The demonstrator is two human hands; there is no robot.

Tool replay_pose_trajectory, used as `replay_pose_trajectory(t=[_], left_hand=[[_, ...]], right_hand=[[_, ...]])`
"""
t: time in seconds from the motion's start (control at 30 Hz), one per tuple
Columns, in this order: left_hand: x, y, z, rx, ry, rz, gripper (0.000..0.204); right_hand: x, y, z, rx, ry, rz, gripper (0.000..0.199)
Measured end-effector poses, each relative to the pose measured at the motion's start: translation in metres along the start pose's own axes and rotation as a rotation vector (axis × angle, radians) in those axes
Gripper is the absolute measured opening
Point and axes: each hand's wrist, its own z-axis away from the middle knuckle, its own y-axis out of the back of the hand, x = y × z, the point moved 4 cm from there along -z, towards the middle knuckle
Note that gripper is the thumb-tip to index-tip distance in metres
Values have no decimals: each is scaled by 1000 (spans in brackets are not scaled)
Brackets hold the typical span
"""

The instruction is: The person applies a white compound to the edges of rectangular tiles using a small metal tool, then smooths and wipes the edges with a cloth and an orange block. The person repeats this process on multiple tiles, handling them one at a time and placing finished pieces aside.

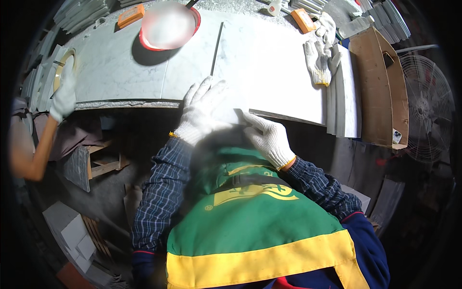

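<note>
My left hand [201, 111], in a white knit glove, lies with its fingers spread on a pale marble tile [236, 67] near the front edge of the worktop. My right hand [269, 140], gloved the same way, is at the tile's near edge, thumb and fingers closed about it; the exact grip is partly hidden. A thin dark strip [217, 48] runs away from me just beyond my left fingertips. Left of it lies another grey-veined marble tile [110, 67]. A red-rimmed bowl [144, 43] with blurred white contents stands on the marble.
At the far left a co-worker's gloved hand [64, 98] is beside a roll of tape [72, 54]. Loose gloves [318, 62], orange boxes [303, 20] and a plastic bottle [355, 27] lie at the back. Stacked tiles [345, 91], a cardboard box [378, 82] and a fan [426, 106] stand right.
</note>
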Motion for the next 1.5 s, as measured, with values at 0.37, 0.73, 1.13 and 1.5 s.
replay_pose_trajectory(t=[0.37, 0.73, 1.13, 1.5], left_hand=[[-1, 0, -2, -30, 7, -9, 104], [86, 2, 35, -274, -486, -57, 51], [78, -31, 65, -471, 691, 833, 36], [2, 4, 78, 58, 1071, 1241, 51]], right_hand=[[-2, 3, -1, 4, -63, -122, 42], [32, 45, 41, 138, 218, 529, 42], [0, 27, 45, -137, -20, -411, 60], [36, 23, -2, -97, 65, -301, 45]])
